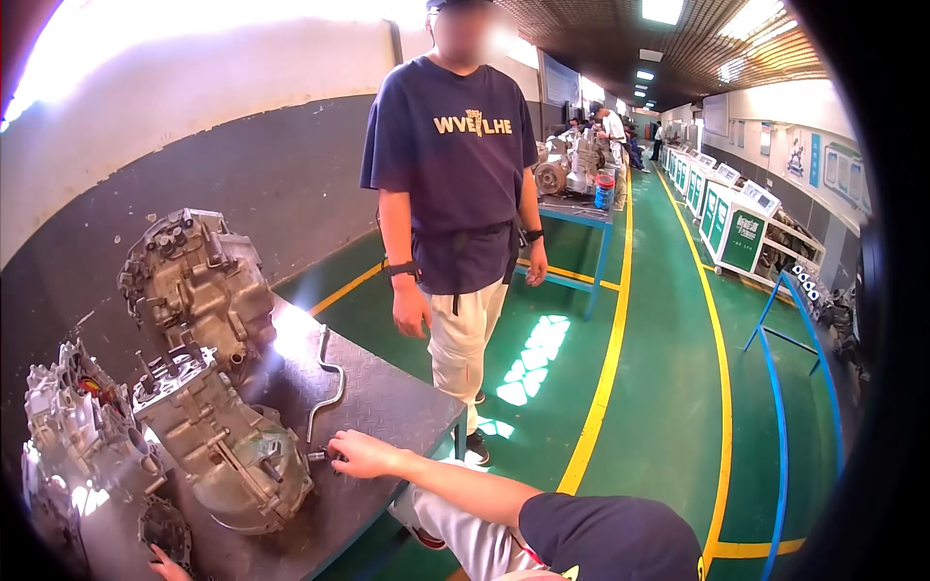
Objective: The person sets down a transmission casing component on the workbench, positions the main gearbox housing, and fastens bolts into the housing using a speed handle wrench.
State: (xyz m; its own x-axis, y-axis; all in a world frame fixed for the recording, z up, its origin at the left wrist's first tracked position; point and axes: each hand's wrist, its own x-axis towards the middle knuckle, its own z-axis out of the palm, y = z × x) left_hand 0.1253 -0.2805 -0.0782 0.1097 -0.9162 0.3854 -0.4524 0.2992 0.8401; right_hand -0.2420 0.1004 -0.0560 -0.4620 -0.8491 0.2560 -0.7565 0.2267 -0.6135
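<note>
My right hand (360,454) reaches over the metal tabletop from the right. Its fingers are curled round a small metal tool (318,455), whose end sticks out towards a large gearbox casing (232,455). Most of that tool is hidden under the fingers. At the bottom left edge, my left hand (169,564) shows only partly, its fingers apart beside a dark open metal part (165,528). Behind my right hand lies a bent metal bar (334,382) on the table.
More gearbox castings stand at the back (199,281) and left (82,426) of the table (387,397). A person in a dark T-shirt (446,165) stands beyond it, arms hanging. Further off are a bench (576,211) with machinery, other people, white cabinets (741,228) and a blue frame (775,387).
</note>
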